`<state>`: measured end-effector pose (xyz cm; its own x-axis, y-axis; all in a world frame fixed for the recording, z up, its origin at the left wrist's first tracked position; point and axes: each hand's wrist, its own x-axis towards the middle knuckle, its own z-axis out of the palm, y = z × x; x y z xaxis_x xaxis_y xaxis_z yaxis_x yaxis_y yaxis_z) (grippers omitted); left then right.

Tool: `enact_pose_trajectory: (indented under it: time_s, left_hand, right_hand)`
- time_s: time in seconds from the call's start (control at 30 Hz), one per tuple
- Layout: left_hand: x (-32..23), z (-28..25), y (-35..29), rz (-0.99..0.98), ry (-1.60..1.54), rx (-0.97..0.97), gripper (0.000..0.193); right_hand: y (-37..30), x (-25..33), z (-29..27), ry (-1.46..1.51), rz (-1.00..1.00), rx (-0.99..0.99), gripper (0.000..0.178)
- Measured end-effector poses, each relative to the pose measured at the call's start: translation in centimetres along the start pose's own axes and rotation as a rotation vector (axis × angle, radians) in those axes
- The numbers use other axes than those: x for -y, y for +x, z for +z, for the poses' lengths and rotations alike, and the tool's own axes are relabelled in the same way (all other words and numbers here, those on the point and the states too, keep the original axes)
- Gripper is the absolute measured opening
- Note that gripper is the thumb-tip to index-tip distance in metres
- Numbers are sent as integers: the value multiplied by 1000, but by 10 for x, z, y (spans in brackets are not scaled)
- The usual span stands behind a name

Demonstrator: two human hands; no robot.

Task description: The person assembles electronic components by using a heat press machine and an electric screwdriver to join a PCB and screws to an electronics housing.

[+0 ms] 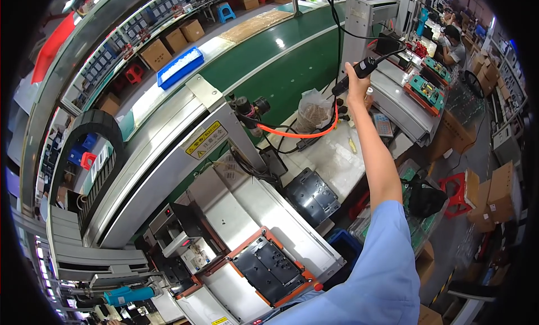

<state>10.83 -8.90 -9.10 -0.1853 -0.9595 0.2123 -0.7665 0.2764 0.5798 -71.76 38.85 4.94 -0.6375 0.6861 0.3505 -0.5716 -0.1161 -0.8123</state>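
My right arm, in a light blue sleeve, stretches far forward across the bench. At its end my right hand (357, 90) is closed around a black electric screwdriver (364, 68), a slim corded tool whose cable runs off to the upper right. Below the hand, a clear plastic bag (314, 111) of small brown parts sits on the white worktop, beside an orange air hose (297, 135). Nearer to me, a black plastic plate (311, 196) lies on the worktop. Another black panel (269, 269) rests in an orange-edged fixture on the machine bed. My left hand is out of view.
A metal gantry machine (157, 151) with a warning label takes up the left. Behind it runs a green conveyor (297, 50) with a blue tray (181, 67) at its edge. Green circuit boards (425, 90) sit in fixtures at the right. Other people work at the far right.
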Motion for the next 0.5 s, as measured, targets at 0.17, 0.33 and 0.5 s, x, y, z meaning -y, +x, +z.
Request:
enact_pose_trajectory:
  time_s: [0.17, 0.33, 0.5]
  left_hand:
    - [-8, -4, -1, 34, 80, -34, 44]
    - [-24, 3, -2, 69, 148, -56, 43]
    - [-40, -6, -4, 47, 129, -65, 42]
  right_hand:
    - [-8, 1, 16, 67, 27, 59, 27]
    - [6, -38, 6, -96, -47, 46, 26]
    - [-2, -36, 20, -131, -101, 74, 27]
